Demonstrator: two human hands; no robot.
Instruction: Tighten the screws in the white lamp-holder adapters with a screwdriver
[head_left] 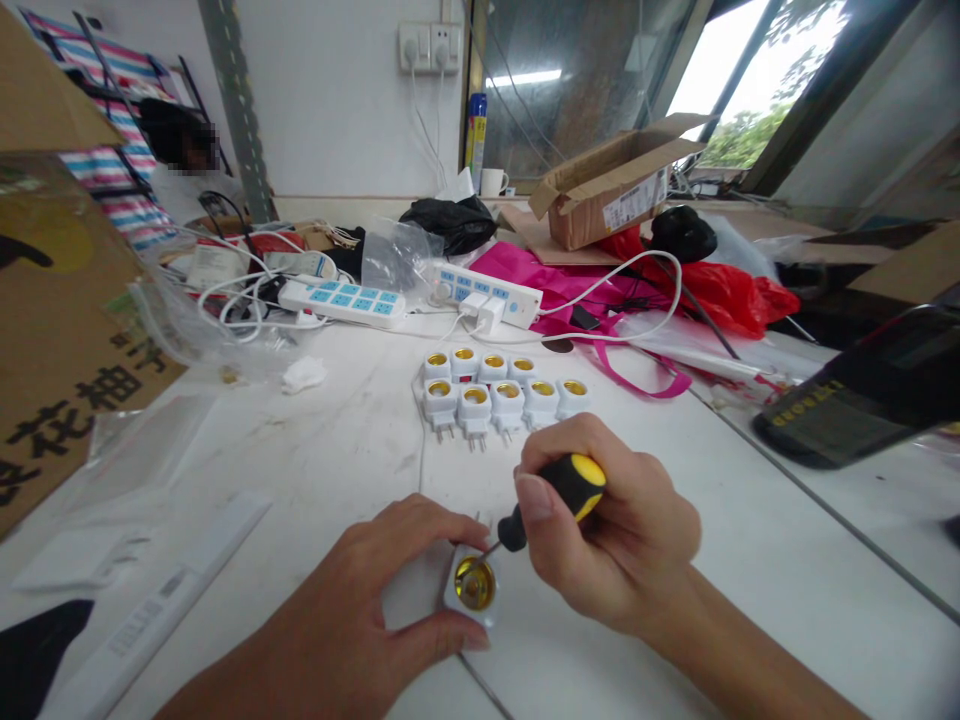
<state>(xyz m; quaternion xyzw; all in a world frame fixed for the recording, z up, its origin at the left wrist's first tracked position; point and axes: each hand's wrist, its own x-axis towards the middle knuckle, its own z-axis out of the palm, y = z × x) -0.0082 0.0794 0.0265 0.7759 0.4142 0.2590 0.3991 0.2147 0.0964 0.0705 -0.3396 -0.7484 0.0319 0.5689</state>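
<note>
Screwdriver with a yellow and black handle sits in the right hand, closed around it between thumb and fingers, with the thin metal shaft running down and to the left. Its tip reaches into the brass middle of a white square lamp socket, though exactly what the tip meets is hidden. The left hand is narrowed over the socket, holding it against the white table with curved fingers and thumb. The socket lies close in front of the person, below and nearer than the other sockets, its brass opening facing up. Its long axis seems to stand upright from the table, but any prongs beneath it are hidden. Good work here would likely mean lining the shaft up with the part being turned, pressing down steadily, and pinning the socket flat so it cannot spin. The shaft leans well away from the socket's upright axis, so a steeper angle looks wise. Farther along the table, 9 sockets stand in 2 rows, the front row showing prongs toward the person, and 2 power strips lie beyond them.
</note>
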